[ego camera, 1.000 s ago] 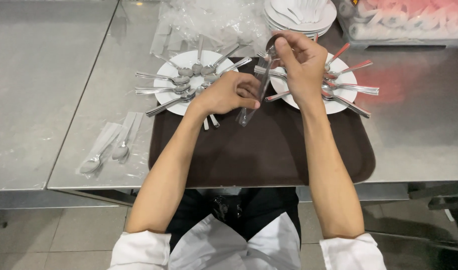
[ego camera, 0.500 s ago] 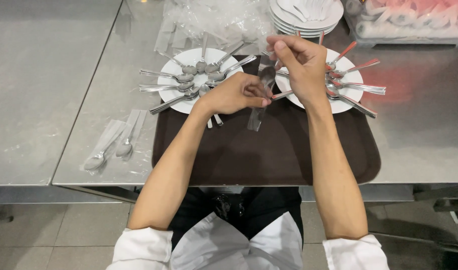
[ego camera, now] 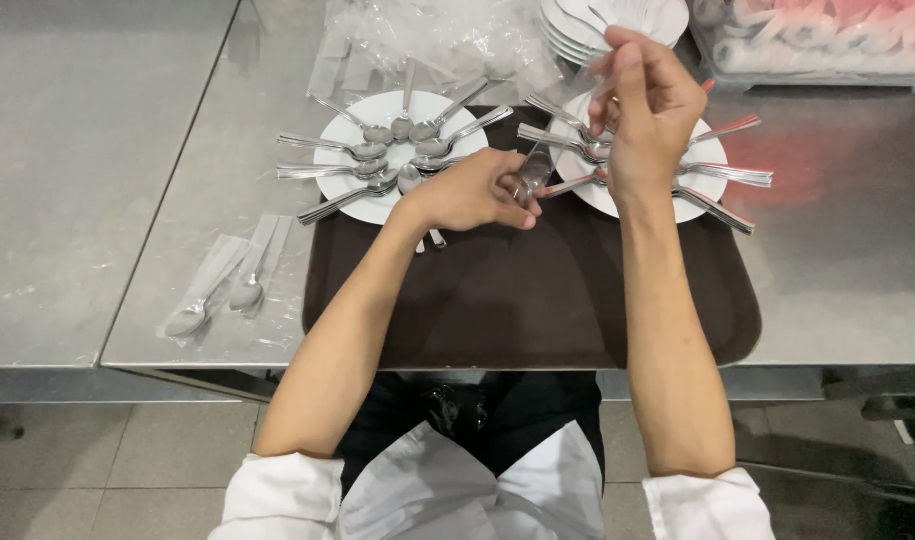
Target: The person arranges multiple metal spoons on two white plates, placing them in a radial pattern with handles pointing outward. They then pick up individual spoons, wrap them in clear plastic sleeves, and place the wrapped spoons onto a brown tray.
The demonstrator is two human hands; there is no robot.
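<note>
Over a dark brown tray [ego camera: 537, 300] on the steel table [ego camera: 97, 180], the left hand [ego camera: 472, 192] is closed around the bowl end of a spoon [ego camera: 530, 175], while the right hand [ego camera: 649, 105] pinches the top of a clear plastic sleeve [ego camera: 585, 85] raised above it. A white plate of spoons [ego camera: 397, 150] sits left, a plate of forks [ego camera: 667, 165] right, and two wrapped spoons [ego camera: 222, 285] lie apart on the table

Steel table [ego camera: 847, 290] under brown tray [ego camera: 537, 300]
</note>
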